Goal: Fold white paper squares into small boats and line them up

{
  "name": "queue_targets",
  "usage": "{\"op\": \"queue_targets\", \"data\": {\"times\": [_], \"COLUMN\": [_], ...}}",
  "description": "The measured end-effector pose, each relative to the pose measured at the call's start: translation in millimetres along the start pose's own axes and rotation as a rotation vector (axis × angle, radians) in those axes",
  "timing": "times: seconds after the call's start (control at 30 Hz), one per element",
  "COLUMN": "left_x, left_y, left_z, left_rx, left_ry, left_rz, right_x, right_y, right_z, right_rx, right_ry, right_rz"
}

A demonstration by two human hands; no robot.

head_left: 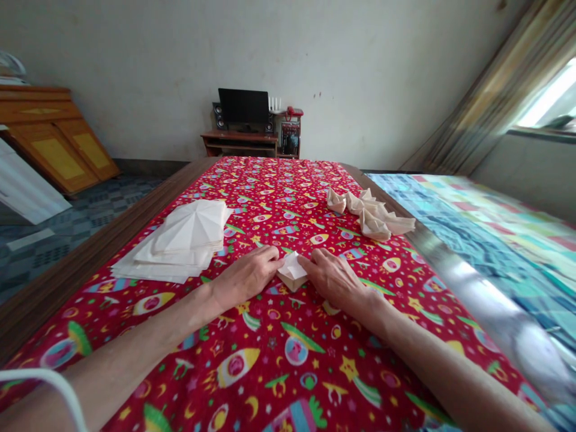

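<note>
A small piece of folded paper (pixel 292 271) stands low on the red patterned cloth, pale inside with a tan lower wall. My left hand (pixel 255 269) pinches its left edge between thumb and curled fingers. On the opposite edge, my right hand (pixel 332 273) grips the paper the same way. To the left lies a stack of creased white paper sheets (pixel 193 231), the top ones marked with radiating folds. Several finished-looking folded paper boats (pixel 375 223) sit grouped at the right, beyond my right hand. My fingertips partly cover the paper's side edges.
The red cloth (pixel 283 204) covers a long table with a dark wooden edge (pixel 27 315). A bed (pixel 495 240) adjoins its right side. A white cable (pixel 49 377) crosses near my left forearm. Against the far wall stands a desk (pixel 240 137) with a monitor (pixel 244 107).
</note>
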State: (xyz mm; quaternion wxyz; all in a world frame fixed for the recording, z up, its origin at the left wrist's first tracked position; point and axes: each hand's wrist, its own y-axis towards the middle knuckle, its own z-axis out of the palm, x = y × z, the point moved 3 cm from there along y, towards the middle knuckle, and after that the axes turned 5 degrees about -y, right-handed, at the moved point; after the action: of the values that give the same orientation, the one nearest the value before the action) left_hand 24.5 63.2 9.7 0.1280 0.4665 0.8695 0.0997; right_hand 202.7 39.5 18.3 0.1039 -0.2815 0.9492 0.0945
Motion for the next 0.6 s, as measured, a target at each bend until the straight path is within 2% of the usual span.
{"op": "queue_targets", "data": {"times": [0.13,0.27,0.4,0.5,0.6], "left_x": [-1.8,-8.6,-16.4,-17.1,-13.7], "left_y": [-1.1,-5.1,-8.6,-8.7,-8.1], "left_z": [-5.0,-7.9,-6.7,-3.8,-1.8], "left_rx": [0.057,0.032,-0.03,-0.034,-0.074], "left_ry": [0.095,0.166,0.063,-0.003,-0.008], "left_rz": [0.025,0.054,0.119,0.136,0.121], "right_x": [-1.2,-1.4,-0.6,0.2,1.9], "right_y": [-4.2,-6.1,-4.6,-4.0,-5.3], "right_z": [-0.6,0.1,-0.4,-0.9,-1.4], "right_rx": [-0.022,-0.028,0.005,0.016,-0.026], "right_ry": [-0.026,-0.043,-0.032,-0.031,-0.057], "right_rz": [-0.041,-0.055,-0.039,-0.036,-0.035]}}
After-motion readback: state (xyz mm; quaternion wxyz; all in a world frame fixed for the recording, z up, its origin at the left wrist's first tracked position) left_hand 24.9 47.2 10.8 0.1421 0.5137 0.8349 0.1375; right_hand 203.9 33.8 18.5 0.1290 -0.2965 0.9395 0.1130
